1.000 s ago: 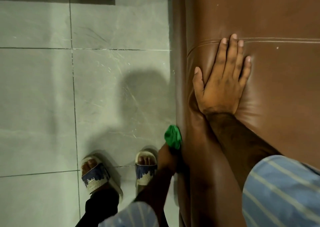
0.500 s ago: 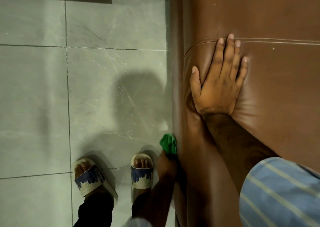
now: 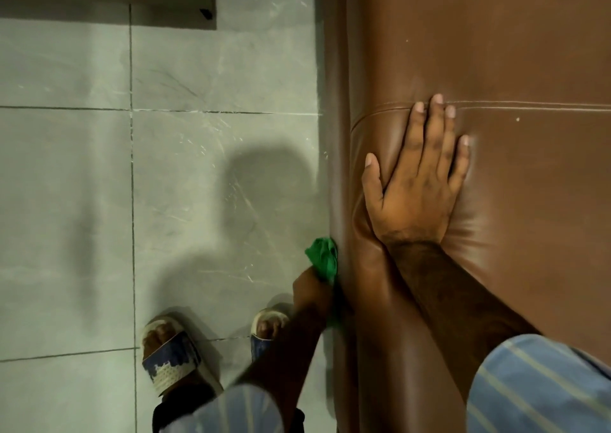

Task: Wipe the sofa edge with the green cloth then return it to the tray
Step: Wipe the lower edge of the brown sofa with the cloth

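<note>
Left hand (image 3: 312, 292) grasps the bunched green cloth (image 3: 323, 258), pressing it against the vertical side of the brown sofa edge (image 3: 340, 174) just above the tiled floor (image 3: 198, 184). Right hand (image 3: 418, 181) lies flat, fingers extended, empty, on the sofa top.

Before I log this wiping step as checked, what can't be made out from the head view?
- Tray: nowhere in the head view, beyond its edges.
- Left hand fingers: hidden behind its own back and the green cloth, so the hold itself is unseen.
- Cloth's contact with the sofa side: in shadow, lower cloth covered by the hand.
- Dirt on the sofa edge: too dim to judge.
- Right hand palm: pressed flat on the cushion, underside hidden.
</note>
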### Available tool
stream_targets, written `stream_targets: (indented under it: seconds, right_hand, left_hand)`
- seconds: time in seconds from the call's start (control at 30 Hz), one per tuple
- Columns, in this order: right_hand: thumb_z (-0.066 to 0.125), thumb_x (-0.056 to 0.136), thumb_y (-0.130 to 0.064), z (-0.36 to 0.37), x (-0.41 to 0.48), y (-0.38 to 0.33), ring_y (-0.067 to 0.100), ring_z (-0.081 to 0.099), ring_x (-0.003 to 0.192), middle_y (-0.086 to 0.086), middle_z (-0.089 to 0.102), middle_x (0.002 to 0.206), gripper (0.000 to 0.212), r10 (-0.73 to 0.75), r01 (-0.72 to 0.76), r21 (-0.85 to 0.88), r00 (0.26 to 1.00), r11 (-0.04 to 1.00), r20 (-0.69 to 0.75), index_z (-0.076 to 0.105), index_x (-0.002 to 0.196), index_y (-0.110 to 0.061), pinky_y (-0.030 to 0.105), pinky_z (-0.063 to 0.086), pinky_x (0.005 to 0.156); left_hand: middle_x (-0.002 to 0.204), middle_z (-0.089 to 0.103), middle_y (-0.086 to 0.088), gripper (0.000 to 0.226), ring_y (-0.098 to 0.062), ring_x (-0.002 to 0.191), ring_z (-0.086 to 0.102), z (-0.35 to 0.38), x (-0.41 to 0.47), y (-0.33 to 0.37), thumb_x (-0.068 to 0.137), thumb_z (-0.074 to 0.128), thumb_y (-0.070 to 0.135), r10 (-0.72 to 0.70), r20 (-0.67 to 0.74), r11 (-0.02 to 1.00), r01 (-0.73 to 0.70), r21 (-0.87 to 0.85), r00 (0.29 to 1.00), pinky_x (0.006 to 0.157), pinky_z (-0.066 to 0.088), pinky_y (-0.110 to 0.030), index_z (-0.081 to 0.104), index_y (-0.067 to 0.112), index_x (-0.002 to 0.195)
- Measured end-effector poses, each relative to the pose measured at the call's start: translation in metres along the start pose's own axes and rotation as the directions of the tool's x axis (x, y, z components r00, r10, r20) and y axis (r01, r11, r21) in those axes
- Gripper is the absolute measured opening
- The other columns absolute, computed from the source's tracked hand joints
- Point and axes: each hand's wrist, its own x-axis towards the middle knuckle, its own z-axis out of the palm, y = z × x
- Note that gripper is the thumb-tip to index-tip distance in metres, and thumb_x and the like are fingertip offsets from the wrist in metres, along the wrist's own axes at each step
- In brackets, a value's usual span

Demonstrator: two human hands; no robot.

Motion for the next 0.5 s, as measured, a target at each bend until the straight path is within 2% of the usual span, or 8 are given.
stream_targets:
  seconds: [0.07,0.13,0.2,0.23,0.3,0.37,0.47,0.5]
  right_hand:
    - [0.032,0.108,-0.055,0.0,0.0,0.0,0.031,0.015,0.166,0.015,0.018,0.177,0.078,-0.003,0.003,0.002,1.0,1.0,0.003,0.018,0.168,-0.007,0.058,0.015,0.133]
    - [0.033,0.108,-0.055,0.0,0.0,0.0,0.031,0.014,0.166,0.015,0.017,0.177,0.079,-0.002,0.002,0.011,1.0,1.0,0.015,0.018,0.168,-0.007,0.058,0.015,0.134]
    - [0.033,0.107,-0.055,0.0,0.001,0.0,0.031,0.015,0.165,0.015,0.017,0.177,0.079,0.003,-0.003,0.004,1.0,1.0,0.013,0.018,0.168,-0.007,0.058,0.015,0.133]
    - [0.034,0.107,-0.055,0.0,0.001,0.0,0.031,0.015,0.165,0.015,0.018,0.177,0.079,0.003,-0.003,0.003,1.0,1.0,0.011,0.018,0.168,-0.007,0.058,0.015,0.133]
    - [0.034,0.108,-0.055,-0.001,0.001,0.0,0.031,0.015,0.165,0.015,0.018,0.177,0.078,0.003,-0.004,0.005,1.0,1.0,0.012,0.018,0.168,-0.007,0.058,0.016,0.133]
    - [0.034,0.108,-0.054,-0.001,0.001,-0.001,0.031,0.015,0.165,0.015,0.018,0.177,0.078,0.005,-0.005,0.006,1.0,1.0,0.013,0.018,0.168,-0.007,0.058,0.016,0.133]
    - [0.036,0.107,-0.054,0.0,0.0,0.001,0.032,0.015,0.165,0.015,0.017,0.177,0.079,0.008,-0.008,0.005,1.0,1.0,0.02,0.018,0.168,-0.007,0.058,0.016,0.134]
    - [0.036,0.107,-0.054,0.001,0.0,0.001,0.032,0.015,0.165,0.015,0.017,0.177,0.079,0.007,-0.007,0.001,1.0,1.0,0.019,0.019,0.168,-0.007,0.058,0.016,0.134]
  left_hand:
    - [0.119,0.072,-0.018,0.024,-0.036,0.111,0.068,-0.008,0.037,0.051,0.097,0.059,0.019,0.003,-0.056,1.0,-0.002,0.02,0.998,0.083,0.052,-0.033,0.07,0.005,0.113]
    - [0.112,0.076,-0.013,0.021,-0.032,0.102,0.072,-0.021,0.069,0.107,0.093,0.064,0.025,0.027,-0.124,0.987,-0.045,-0.152,0.992,0.091,0.058,-0.037,0.074,0.011,0.106]
    - [0.105,0.079,-0.004,0.023,-0.027,0.098,0.074,-0.025,0.081,0.137,0.087,0.067,0.028,0.152,-0.227,0.925,-0.219,-0.311,0.962,0.093,0.061,-0.045,0.076,0.021,0.106]
    - [0.105,0.08,-0.001,0.024,-0.024,0.099,0.074,-0.022,0.079,0.137,0.086,0.066,0.027,0.23,-0.262,0.875,-0.317,-0.367,0.937,0.093,0.061,-0.045,0.075,0.025,0.109]
    - [0.11,0.079,0.003,0.025,-0.02,0.104,0.074,-0.011,0.061,0.121,0.09,0.064,0.027,0.315,-0.268,0.804,-0.406,-0.435,0.91,0.093,0.06,-0.041,0.073,0.031,0.114]
    - [0.111,0.078,0.0,0.024,-0.021,0.105,0.073,-0.005,0.044,0.088,0.092,0.065,0.026,0.307,-0.242,0.843,-0.381,-0.38,0.921,0.091,0.06,-0.04,0.071,0.028,0.115]
    - [0.114,0.075,-0.008,0.025,-0.03,0.108,0.07,-0.012,0.045,0.073,0.091,0.064,0.024,0.13,-0.137,0.979,-0.149,-0.136,0.982,0.094,0.058,-0.041,0.071,0.016,0.114]
    - [0.116,0.074,-0.009,0.028,-0.031,0.109,0.069,-0.016,0.06,0.082,0.091,0.064,0.026,0.084,-0.102,0.995,-0.088,-0.039,0.991,0.096,0.056,-0.039,0.07,0.012,0.114]
